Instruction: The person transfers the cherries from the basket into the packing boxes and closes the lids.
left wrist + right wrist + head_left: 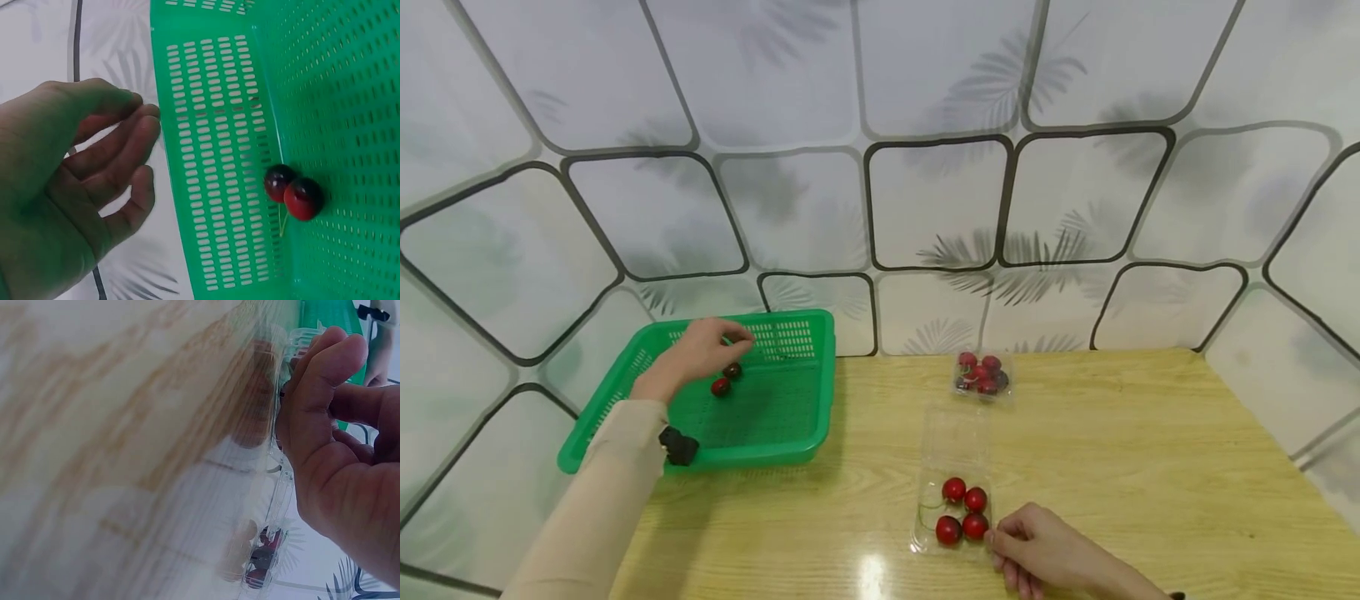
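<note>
My left hand (703, 350) is over the green plastic basket (823, 400), its thumb and fingertips drawn together near the far wall, with nothing visible between them. Two dark red cherries (303, 199) with stems lie on the basket floor below it. My right hand (1037, 546) pinches the near right edge of an opened clear plastic container (955, 437) on the table. Several red cherries (953, 489) sit in its near half, with thin green stems pointing left. The lid half lies flat, away from me. In the right wrist view, curled fingers (312, 403) partly hide this container.
Behind the opened container stands another clear container (983, 375) filled with several cherries. The wooden table (1120, 450) meets a patterned wall covering (940, 208) at the back and sides. A black wrist camera (679, 446) overlaps the basket's near rim.
</note>
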Motion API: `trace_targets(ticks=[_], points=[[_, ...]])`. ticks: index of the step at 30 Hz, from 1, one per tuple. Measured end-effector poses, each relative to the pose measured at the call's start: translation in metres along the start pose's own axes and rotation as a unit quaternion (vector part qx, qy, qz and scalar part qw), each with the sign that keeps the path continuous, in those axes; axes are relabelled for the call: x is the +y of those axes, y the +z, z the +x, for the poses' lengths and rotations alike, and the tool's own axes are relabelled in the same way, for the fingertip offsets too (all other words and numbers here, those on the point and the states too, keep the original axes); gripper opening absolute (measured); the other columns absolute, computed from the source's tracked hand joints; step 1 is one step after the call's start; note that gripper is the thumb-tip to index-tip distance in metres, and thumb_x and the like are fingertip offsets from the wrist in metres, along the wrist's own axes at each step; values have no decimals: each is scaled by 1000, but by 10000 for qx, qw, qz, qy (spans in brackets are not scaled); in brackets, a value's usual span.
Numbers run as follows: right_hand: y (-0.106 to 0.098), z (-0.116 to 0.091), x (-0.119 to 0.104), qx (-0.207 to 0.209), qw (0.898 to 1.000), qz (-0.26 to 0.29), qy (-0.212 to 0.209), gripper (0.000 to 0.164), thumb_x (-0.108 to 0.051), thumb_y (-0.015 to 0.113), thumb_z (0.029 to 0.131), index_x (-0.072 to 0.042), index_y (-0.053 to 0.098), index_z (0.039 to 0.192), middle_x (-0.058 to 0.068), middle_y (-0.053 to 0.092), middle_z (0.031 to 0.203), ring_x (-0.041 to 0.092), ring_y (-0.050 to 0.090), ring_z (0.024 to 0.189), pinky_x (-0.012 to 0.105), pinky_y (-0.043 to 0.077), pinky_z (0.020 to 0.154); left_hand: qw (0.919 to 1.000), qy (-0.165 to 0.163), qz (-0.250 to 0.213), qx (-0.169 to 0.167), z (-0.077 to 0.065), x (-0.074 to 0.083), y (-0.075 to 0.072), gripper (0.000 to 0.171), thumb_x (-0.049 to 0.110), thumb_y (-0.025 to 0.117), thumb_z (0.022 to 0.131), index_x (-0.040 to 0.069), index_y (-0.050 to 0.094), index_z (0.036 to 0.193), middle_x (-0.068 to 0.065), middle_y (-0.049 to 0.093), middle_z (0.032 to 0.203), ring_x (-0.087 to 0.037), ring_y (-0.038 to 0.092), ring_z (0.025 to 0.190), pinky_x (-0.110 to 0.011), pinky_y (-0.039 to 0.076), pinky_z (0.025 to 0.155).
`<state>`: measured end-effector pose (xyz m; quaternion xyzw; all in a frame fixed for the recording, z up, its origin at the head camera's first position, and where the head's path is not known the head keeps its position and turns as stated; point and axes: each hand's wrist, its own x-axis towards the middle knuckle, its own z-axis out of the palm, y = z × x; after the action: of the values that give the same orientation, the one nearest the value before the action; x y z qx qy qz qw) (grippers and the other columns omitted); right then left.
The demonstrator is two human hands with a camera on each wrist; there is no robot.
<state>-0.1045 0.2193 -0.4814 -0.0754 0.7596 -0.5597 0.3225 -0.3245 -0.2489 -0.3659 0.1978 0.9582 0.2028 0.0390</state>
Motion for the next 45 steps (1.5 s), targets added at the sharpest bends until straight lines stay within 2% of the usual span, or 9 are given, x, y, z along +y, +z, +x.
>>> trace_targets(ticks=[9,22,25,31,35,37,40,42,45], points=[[-1,0,-2,87,9999,-70,78,35,-23,55,106,-1,69,81,-2,63,63,3,52,49,14,44,46,9985,-324,94,-430,0,-24,-5,38,24,55,105,-2,67,130,-25,69,127,-44,65,115,-58,53,93],[1,-2,-1,238,9987,-387,224,33,-20,55,105,-4,70,81,-3,62,63,4,50,52,15,38,47,9876,-685,108,-1409,1,-26,-6,42,27,54,106,-2,63,135,-25,66,132,-47,59,124,-59,52,97],[1,-1,-1,228,9988,-349,244,33,-21,55,105,-4,70,81,-3,62,63,4,51,52,15,39,47,9776,-998,-76,-1851,0,-26,-4,49,29,54,106,-4,56,141,-32,53,144,-50,56,126,-58,54,95],[-1,-1,-1,195,9992,-246,235,34,-23,56,105,-4,70,81,-3,62,63,4,51,51,14,41,47,9407,-1765,-716,-2806,-1,-24,2,73,37,52,107,-8,26,157,-39,29,157,-57,42,138,-55,53,100],[-2,0,0,136,9996,-176,154,35,-24,56,105,-3,70,81,-3,63,64,3,50,50,14,41,47,9357,-1983,-592,-2856,-3,-22,3,67,41,53,106,-12,39,145,-37,56,125,-47,60,114,-53,55,98],[-2,0,1,112,9997,-155,138,35,-25,57,105,-3,70,81,-3,63,64,3,50,50,14,42,47,9339,-2074,-438,-2880,-5,-22,2,68,42,54,105,-12,42,143,-36,59,121,-46,61,109,-52,55,95],[-2,-1,1,88,9998,-143,124,35,-25,56,106,-3,70,82,-3,63,64,3,50,50,14,42,47,9303,-2193,-283,-2927,-8,-21,1,71,46,56,103,-7,40,148,-38,52,131,-49,57,116,-53,54,96],[-2,-1,1,94,9998,-143,120,35,-24,56,106,-3,70,82,-3,63,64,3,50,50,14,42,47,9297,-2180,-250,-2958,-9,-20,0,81,47,57,102,-3,29,158,-39,27,158,-57,38,140,-56,53,99],[-2,-1,1,110,9998,-147,126,35,-24,56,106,-3,70,82,-3,63,64,3,51,50,14,43,47,9268,-2186,-209,-3048,-7,-18,1,84,49,57,101,-3,27,159,-38,19,161,-58,30,144,-57,52,101]])
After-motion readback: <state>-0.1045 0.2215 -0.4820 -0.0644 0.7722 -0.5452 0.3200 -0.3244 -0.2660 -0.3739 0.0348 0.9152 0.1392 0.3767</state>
